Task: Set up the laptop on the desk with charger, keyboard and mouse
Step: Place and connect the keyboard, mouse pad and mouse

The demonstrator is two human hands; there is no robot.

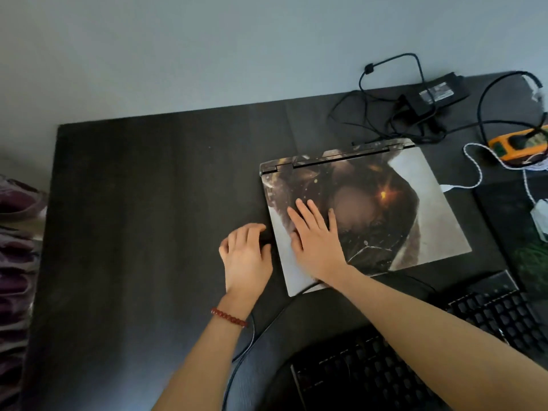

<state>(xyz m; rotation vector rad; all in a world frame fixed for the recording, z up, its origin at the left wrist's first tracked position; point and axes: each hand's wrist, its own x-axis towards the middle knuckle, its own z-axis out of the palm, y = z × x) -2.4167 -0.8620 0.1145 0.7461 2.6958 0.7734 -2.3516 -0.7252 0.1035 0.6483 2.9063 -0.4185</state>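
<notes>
nearest the camera, a black keyboard [370, 378] lies at the bottom edge of the dark desk [142, 203], partly hidden under the right forearm. its keys run on toward the right, past the arm. a thin dark cable [252, 342] curves from the lower edge up past the left wrist toward the laptop's near corner.

both arms reach forward. the right hand [315, 241] lies flat on the closed laptop [385, 209], fingers straight and slightly spread, palm pressing the lid near its left edge. the left hand [246, 258] sits just beside the laptop's left side, fingers curled; they seem to pinch something small and dark at that edge, but what it is cannot be told. a red bead bracelet [229, 317] circles the left wrist.

the laptop rests right of the desk's centre, lid shut, hinge away from the person, its lid covered by a printed picture.

behind it, near the far right edge, the charger brick [441, 90] lies among loops of black cord [370, 114]. an orange power strip [519, 145] sits at the right edge, with a white braided cable [474, 164] looping beside it. purple cloth [14, 247] is heaped left of the desk. the mouse cannot be made out.
</notes>
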